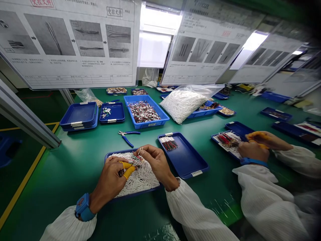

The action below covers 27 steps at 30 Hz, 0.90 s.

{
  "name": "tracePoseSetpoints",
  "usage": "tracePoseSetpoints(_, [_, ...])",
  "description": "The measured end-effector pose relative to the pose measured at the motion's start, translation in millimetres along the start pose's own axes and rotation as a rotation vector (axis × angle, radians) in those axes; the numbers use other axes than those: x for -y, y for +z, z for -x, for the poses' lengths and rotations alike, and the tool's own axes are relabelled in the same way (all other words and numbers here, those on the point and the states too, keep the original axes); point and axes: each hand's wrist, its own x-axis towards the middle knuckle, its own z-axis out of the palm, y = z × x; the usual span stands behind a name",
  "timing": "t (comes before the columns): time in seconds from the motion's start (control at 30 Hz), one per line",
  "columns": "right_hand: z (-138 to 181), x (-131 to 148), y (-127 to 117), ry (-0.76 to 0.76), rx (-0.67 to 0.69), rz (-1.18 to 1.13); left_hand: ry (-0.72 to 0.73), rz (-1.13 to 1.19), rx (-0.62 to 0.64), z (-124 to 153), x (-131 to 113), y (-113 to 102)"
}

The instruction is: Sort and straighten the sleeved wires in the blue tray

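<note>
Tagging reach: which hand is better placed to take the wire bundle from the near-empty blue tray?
Probably right: the right hand sits beside that tray; the left hand is farther; both pinch wires.

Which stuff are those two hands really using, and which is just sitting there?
In use: left hand, right hand, the thin wires both pinch, the tray of white tubes under them.
Lying about: blue pliers, stacked empty trays, bag of white tubes, bin of wires.

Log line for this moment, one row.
left hand: holds thin wires | right hand: pinches them too | below: blue tray of white tubes
</note>
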Motion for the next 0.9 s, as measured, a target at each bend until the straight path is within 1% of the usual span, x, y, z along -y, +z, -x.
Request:
tracePoseSetpoints(0.13, [0, -3, 1, -0.019, -0.021, 0.055, -0.023, 0.012, 0.022, 0, 0, -1])
tracePoseSetpoints(0.2, [0, -4, 0, -0.025, -0.052, 0.068, -0.036, 0.034, 0.007, -1, 0, -2])
tracePoseSetpoints(0.27, [0, -4, -2, -0.048, -0.13, 0.055, -0.057, 0.088, -0.048, -1, 0, -2])
tracePoseSetpoints(0.33, [0, -2, -6, -0.067, -0.207, 0.04, -0.098, 0.192, -0.153, -1, 0, -2])
tracePoseSetpoints(0.37, [0, -1, -9, -0.066, -0.212, 0.05, -0.124, 0.251, -0.207, -1, -1, -3])
tracePoseSetpoints(0.4, [1, 2, -11, -0.057, -0.181, 0.077, -0.151, 0.305, -0.252, -1, -1, -4])
tracePoseSetpoints(0.43, [1, 4, -13, -0.039, -0.105, 0.119, -0.175, 0.348, -0.282, -2, -2, -5])
tracePoseSetpoints(0.47, [2, 7, -14, -0.017, 0.005, 0.17, -0.192, 0.376, -0.295, -2, -2, -6])
tracePoseSetpoints(0.5, [3, 9, -14, 0.005, 0.112, 0.215, -0.201, 0.39, -0.293, -2, -3, -6])
tracePoseSetpoints(0.53, [3, 10, -13, 0.021, 0.186, 0.24, -0.202, 0.395, -0.283, -2, -3, -7])
tracePoseSetpoints(0.57, [4, 11, -11, 0.032, 0.211, 0.238, -0.197, 0.391, -0.273, -2, -3, -7])
tracePoseSetpoints(0.6, [5, 10, -8, 0.039, 0.192, 0.207, -0.185, 0.378, -0.262, -1, -3, -7])
tracePoseSetpoints(0.7, [6, 5, 4, 0.058, 0.069, 0.041, -0.126, 0.297, -0.221, 0, -3, -4])
tracePoseSetpoints(0.8, [5, -1, 13, 0.056, 0.076, -0.048, -0.056, 0.213, -0.158, 1, -3, -1])
tracePoseSetpoints(0.9, [5, -4, 15, 0.027, 0.046, -0.081, -0.046, 0.173, -0.131, 2, -4, 1])
